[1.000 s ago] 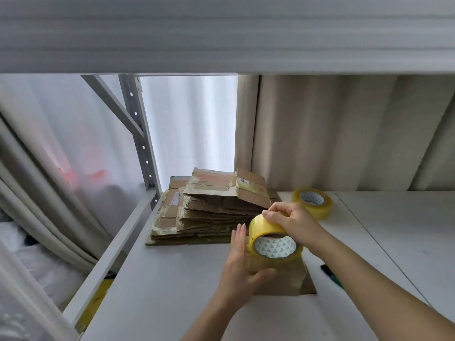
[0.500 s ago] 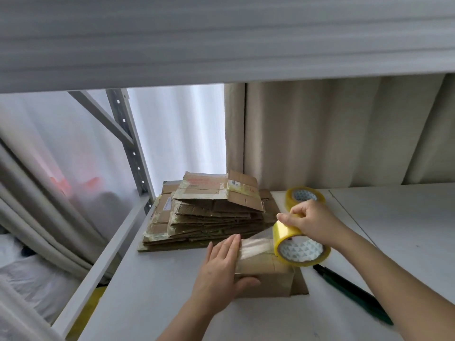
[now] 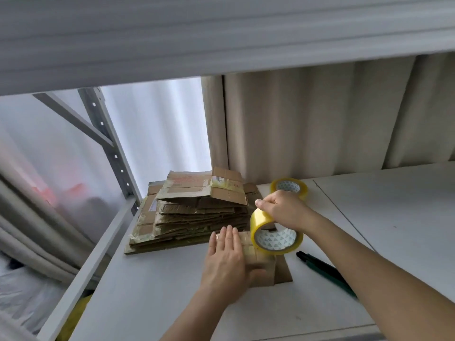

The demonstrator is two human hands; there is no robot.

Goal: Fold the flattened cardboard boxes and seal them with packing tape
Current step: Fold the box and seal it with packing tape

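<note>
A small folded cardboard box (image 3: 264, 264) stands on the white shelf (image 3: 152, 291). My left hand (image 3: 225, 260) lies flat on its top, fingers straight, thumb against the front side. My right hand (image 3: 283, 209) grips a yellow tape roll (image 3: 274, 233) held on edge over the box's right part, thumb on top of the roll. A strip of clear tape lies across the box top from under my left fingers to the roll. A stack of flattened cardboard boxes (image 3: 194, 210) sits just behind.
A second yellow tape roll (image 3: 290, 187) lies behind my right hand. A dark green pen-like tool (image 3: 325, 269) lies right of the box. A shelf board hangs low overhead. A metal upright (image 3: 108, 148) and the shelf's left edge border the stack; curtains hang behind.
The right hand pulled the roll rightward across the box top, drawing out tape. The left hand stayed pressed on the box. The camera tilted down and shifted.
</note>
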